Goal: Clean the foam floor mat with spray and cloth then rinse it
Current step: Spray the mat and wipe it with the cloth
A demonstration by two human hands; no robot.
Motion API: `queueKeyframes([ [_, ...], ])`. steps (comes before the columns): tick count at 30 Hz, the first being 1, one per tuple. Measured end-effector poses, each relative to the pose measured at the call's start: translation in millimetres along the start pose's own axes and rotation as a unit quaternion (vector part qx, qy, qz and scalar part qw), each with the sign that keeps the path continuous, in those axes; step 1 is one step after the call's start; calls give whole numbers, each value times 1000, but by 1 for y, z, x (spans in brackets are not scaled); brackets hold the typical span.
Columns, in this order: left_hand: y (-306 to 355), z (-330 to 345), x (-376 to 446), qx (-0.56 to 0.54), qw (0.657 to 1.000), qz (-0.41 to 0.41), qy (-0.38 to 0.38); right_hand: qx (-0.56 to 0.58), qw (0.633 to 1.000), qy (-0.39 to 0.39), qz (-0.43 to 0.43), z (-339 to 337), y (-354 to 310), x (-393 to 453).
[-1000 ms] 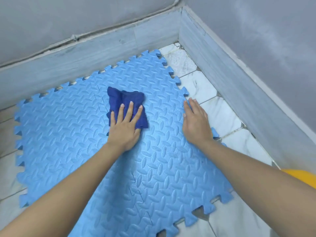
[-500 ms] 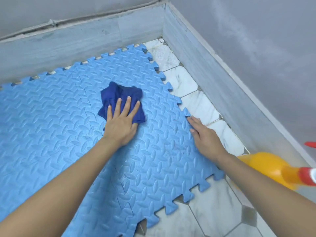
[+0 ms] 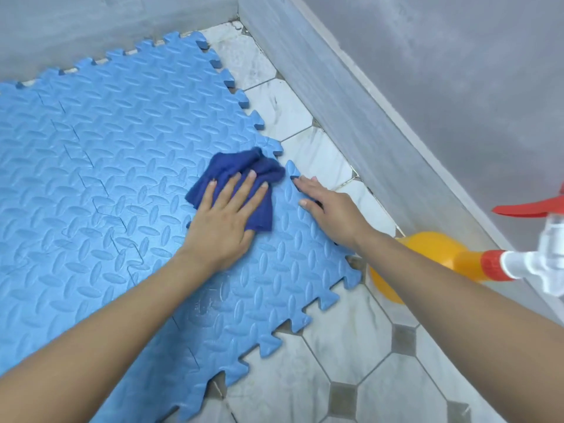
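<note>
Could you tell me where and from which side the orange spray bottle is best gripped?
Grip the spray bottle at its narrow neck below the red collar, coming from above. It seems to stand beside the mat, its wide base behind the right forearm, and the neck is exposed.

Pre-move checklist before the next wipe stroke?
1. Left hand flat on cloth: ok.
2. Cloth lies on mat, near its right edge: ok.
3. Right hand holds mat edge down: ok.
4. Spray bottle on the floor beside the mat, off the wipe path: ok.
5. Mat wet enough: cannot tell.
6. Rinse water in view: not ok.
</note>
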State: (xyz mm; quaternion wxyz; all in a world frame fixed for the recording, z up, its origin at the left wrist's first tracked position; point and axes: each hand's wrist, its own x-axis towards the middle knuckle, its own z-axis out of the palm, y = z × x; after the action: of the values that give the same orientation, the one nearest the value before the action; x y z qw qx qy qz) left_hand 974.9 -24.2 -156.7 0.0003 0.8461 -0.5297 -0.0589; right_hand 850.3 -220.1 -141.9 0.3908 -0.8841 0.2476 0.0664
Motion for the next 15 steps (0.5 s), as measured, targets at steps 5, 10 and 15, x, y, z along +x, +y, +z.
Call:
queueKeyframes([
  [5,0,-4,20,0,999,-46,-28,-9,1000,9,1,-4,8,-9],
  [10,56,8,-65,11,992,120,-36,-73,997,14,-11,-2,14,-13],
  [15,69,11,-95,15,976,208,-59,-105,994,25,4,-5,14,-10],
])
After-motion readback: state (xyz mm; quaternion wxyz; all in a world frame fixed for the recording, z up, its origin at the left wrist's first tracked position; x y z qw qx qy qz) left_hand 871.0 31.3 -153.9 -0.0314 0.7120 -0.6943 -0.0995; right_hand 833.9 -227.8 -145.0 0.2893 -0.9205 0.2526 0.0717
